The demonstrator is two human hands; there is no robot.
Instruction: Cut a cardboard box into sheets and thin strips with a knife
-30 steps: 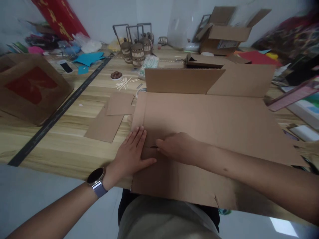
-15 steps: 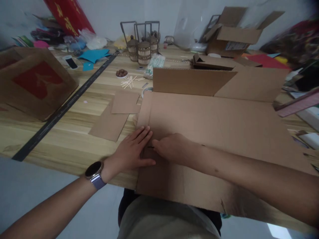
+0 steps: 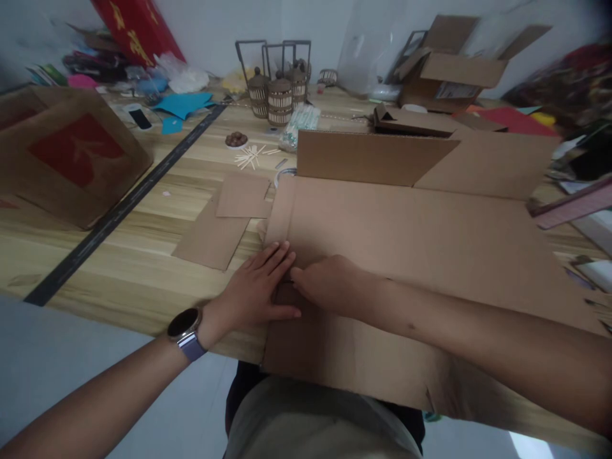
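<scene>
1. Cardboard [image 3: 406, 236]: flat on the desk [image 3: 138, 248], right of the scraps [image 3: 210, 234].
2. Left hand [image 3: 255, 290]: released, spread on the cardboard's left edge. Right hand [image 3: 329, 287]: clenched around a tool [image 3: 290, 279], mostly hidden.
3. Step: apparently cutting or scoring; next move calls for firm bracing.
4. Obstruction: left hand, just beside the tool. Sticks [image 3: 248, 157] lie beyond the scraps; box [image 3: 57, 185], far left.

The cardboard sheet [image 3: 406, 236] lies across the table [image 3: 143, 248] in front of this person, the left hand [image 3: 258, 280] at its left edge, the right hand [image 3: 325, 284] on it, just beside. To the left lie two overlapping cardboard scraps [image 3: 210, 239]; farther left stands a box [image 3: 76, 153]. Behind the scraps are sticks [image 3: 249, 157], a dish [image 3: 236, 147] and three pots [image 3: 280, 102]. At the back right, behind the sheet, stands a carton [image 3: 449, 80].
</scene>
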